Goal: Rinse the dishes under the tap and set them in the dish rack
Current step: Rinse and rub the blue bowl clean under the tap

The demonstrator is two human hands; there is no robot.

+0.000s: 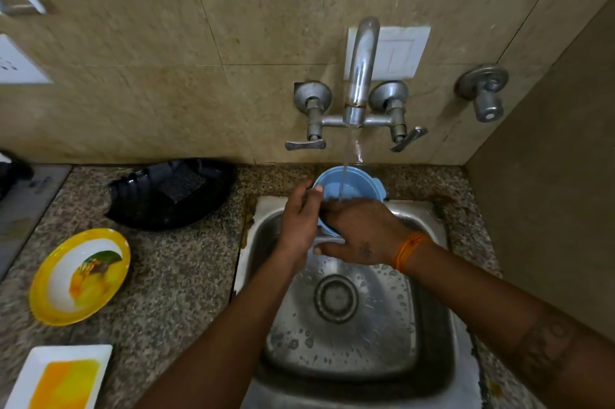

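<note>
A light blue bowl (352, 184) is held tilted over the steel sink (429, 315), under the running stream from the wall tap (361, 72). My left hand (301, 219) grips the bowl's left rim, thumb on the edge. My right hand (361, 232) lies across the bowl's near side with its fingers reaching inside, and hides the lower part. Water falls into the bowl. A black rack-like tray (173, 195) sits on the counter left of the sink.
A yellow-rimmed plate (80, 275) and a white rectangular plate (63, 378) with a yellow print lie on the granite counter at the left. A second valve (484, 92) projects from the wall at right. A side wall closes off the right.
</note>
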